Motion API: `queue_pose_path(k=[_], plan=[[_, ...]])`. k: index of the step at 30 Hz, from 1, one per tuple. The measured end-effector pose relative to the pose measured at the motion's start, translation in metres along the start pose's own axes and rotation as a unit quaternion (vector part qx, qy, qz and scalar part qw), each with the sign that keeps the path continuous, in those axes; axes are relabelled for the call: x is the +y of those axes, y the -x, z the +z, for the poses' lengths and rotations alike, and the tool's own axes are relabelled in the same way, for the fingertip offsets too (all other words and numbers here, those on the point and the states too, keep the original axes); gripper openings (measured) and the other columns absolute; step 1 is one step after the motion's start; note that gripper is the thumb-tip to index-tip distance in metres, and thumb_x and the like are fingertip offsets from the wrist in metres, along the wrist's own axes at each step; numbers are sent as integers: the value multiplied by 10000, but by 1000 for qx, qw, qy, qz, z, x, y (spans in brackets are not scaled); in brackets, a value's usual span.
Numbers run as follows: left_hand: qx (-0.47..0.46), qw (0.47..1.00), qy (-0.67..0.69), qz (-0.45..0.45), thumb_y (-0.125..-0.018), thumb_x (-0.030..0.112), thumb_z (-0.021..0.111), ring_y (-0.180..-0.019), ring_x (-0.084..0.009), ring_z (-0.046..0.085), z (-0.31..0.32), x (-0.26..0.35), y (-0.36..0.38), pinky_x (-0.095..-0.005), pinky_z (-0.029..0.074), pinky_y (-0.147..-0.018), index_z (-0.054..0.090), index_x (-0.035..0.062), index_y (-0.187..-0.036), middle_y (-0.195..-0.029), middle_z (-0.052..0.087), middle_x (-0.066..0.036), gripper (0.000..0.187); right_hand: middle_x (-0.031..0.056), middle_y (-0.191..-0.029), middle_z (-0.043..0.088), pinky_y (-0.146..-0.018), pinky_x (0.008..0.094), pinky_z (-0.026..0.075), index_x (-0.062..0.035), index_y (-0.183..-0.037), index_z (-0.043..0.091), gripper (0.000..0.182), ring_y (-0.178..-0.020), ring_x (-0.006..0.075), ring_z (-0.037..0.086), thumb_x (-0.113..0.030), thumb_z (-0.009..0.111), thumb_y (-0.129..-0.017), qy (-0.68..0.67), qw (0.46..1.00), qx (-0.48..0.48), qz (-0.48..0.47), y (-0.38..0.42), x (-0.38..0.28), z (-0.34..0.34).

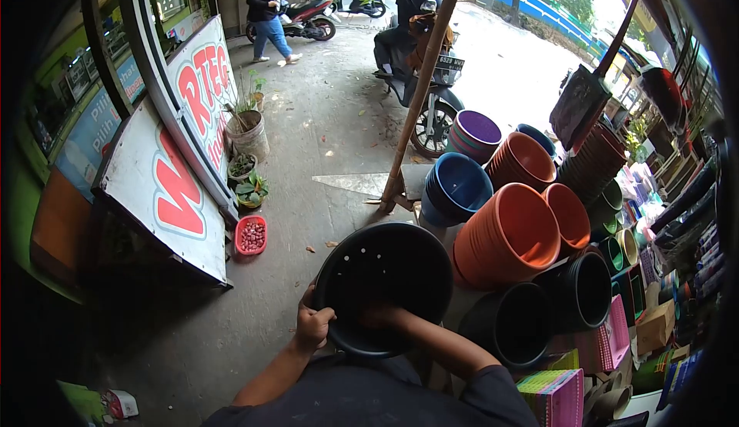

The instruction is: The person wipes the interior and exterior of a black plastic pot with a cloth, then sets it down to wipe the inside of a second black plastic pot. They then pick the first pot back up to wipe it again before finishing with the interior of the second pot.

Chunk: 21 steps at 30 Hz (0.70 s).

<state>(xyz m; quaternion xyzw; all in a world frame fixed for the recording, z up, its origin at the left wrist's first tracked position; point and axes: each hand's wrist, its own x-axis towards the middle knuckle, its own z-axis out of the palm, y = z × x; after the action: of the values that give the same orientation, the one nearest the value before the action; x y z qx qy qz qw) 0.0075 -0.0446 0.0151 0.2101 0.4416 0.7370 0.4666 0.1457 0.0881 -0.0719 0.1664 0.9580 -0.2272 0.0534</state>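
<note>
A large black plastic plant pot (pixel 419 261) is tilted in front of my body, its mouth turned toward me. Several small drainage holes show as bright dots in its dark bottom. My left hand (pixel 312 321) grips the rim on the left side, thumb over the edge and fingers around the outside. My right hand (pixel 379 316) reaches over the near right rim into the pot. Shadow inside hides its fingers, so I cannot see whether they hold anything.
Stacked orange pots (pixel 493 242), blue pots (pixel 446 196) and black pots (pixel 512 327) stand close on my right. A wooden pole (pixel 419 103) rises ahead. A white signboard (pixel 165 196) and a red basin (pixel 251 236) are at left. A person sits on a motorbike (pixel 435 119); another walks behind.
</note>
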Motion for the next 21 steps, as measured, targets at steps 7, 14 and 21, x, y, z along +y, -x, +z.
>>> queue_pose_path(k=[7, 14, 21], plan=[[38, 999, -22, 6, -670, -172, 447, -807, -121, 645, -18, 2, -2, -227, 492, -637, 588, 26, -1194, -991, 678, -46, 578, 218, -1049, 682, -877, 490, 509, -39, -975, 722, 366, -985, 369, 658, -327, 523, -867, 202, 963, -177, -25, 48, 62, -18], [-11, 1000, -16, 4, -662, -177, 445, -836, -113, 648, 1, -3, -10, -225, 489, -639, 591, 11, -1210, -1026, 687, -51, 597, 218, -1039, 686, -864, 506, 511, -41, -961, 724, 379, -982, 370, 660, -344, 510, -883, 261, 963, -72, 6, 46, 79, 13], [-28, 998, -57, 3, -657, -189, 411, -1175, -186, 586, -6, -3, -16, -267, 464, -964, 444, -51, -1378, -1285, 582, -133, 735, 214, -1040, 688, -873, 516, 505, -41, -968, 723, 391, -986, 367, 660, -350, 494, -901, 192, 974, -112, 34, 40, 68, 37]])
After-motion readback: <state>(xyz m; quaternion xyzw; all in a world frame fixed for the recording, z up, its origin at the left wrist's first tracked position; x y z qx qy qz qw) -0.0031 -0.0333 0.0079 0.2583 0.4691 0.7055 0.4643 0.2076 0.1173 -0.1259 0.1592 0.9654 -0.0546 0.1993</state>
